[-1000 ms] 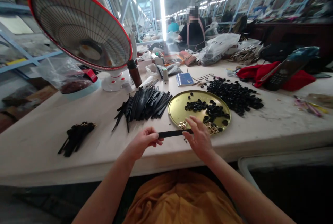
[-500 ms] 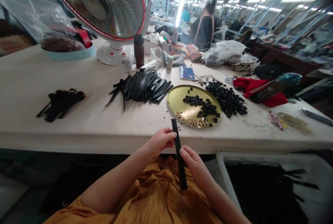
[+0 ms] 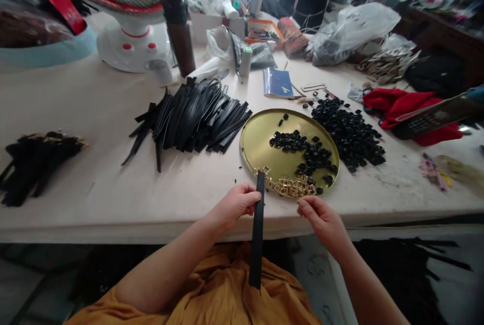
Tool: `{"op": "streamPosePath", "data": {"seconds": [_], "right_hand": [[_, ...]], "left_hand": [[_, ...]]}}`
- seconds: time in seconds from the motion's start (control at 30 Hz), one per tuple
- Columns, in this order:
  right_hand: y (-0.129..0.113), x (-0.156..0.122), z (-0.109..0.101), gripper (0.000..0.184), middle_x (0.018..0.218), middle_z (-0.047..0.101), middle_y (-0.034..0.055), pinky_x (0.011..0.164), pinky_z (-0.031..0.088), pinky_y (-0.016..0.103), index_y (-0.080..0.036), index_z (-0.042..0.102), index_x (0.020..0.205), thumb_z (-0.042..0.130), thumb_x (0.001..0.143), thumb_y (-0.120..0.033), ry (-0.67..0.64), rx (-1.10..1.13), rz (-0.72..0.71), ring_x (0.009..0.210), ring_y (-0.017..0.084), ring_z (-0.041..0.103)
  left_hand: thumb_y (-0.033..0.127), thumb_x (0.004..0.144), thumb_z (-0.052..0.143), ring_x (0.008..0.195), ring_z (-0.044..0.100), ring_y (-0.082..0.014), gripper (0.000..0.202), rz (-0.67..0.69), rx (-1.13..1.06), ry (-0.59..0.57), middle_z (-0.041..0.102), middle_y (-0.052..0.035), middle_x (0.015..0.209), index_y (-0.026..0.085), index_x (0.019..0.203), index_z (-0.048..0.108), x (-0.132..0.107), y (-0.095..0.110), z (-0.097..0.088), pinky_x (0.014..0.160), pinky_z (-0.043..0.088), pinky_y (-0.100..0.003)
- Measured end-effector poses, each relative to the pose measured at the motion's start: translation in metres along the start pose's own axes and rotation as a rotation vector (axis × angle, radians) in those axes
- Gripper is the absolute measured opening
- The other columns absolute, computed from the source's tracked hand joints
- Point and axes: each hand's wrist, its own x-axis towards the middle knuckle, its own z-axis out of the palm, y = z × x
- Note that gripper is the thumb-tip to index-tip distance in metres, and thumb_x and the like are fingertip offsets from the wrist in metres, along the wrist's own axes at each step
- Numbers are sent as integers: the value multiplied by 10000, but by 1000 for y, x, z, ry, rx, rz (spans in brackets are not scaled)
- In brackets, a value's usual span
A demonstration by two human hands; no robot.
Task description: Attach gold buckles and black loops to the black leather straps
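My left hand [image 3: 239, 205] pinches a flat black strap [image 3: 257, 244] near its upper end; the strap hangs down in front of my clothing. My right hand [image 3: 323, 221] is closed at the table's front edge, with a small gold buckle [image 3: 300, 209] partly hidden at its fingertips. Just beyond both hands lies a round gold tray [image 3: 257, 136]. Gold buckles [image 3: 291, 187] are heaped along its near rim, and small black loops [image 3: 315, 156] are scattered behind them. The strap's top end overlaps the tray's near left rim in view.
Black strips [image 3: 192, 118] lie left of the tray, and a bundle of black straps [image 3: 36, 164] farther left. A pile of black loops [image 3: 348, 131] borders the tray's right. Behind stand a fan [image 3: 132, 48] and a dark bottle [image 3: 179, 38]. A red cloth [image 3: 401, 103] lies right.
My right hand has let go of the strap and moved right and up to the tray's near edge. My left hand still holds the strap. The view has tilted down and closer.
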Motion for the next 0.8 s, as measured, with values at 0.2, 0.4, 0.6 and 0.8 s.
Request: {"op": "streamPosePath", "data": {"seconds": [0.2,0.4,0.6,0.8], "right_hand": [[20,43,-36,330,710,602,36,649,441,298,-181,564,851,482,787,-494,186,-138,77,678,175,567],[34,61,-58,353,728,618,50,644,441,307,-172,571,865,457,788,-497,373,-303,96,663,178,571],[43,65,-79,317,787,623,67,644,425,315,-160,575,882,447,796,-436,437,-452,119,655,176,554],[49,69,-86,269,865,597,73,663,423,315,-160,582,927,426,816,-350,403,-615,46,669,167,540]], "left_hand": [[199,656,547,485,389,-44,85,-40,5,26,441,55,574,155,697,486,34,22,-1,453,279,-162],[254,675,560,474,428,-52,128,-76,-18,59,454,62,559,168,744,495,46,26,-7,456,330,-160],[275,731,522,543,540,-79,180,-24,-13,67,585,-21,841,174,877,491,49,32,-5,422,364,-169],[392,769,516,466,362,-33,297,44,99,-19,538,-1,763,152,930,584,41,28,-5,400,252,-157]]}}
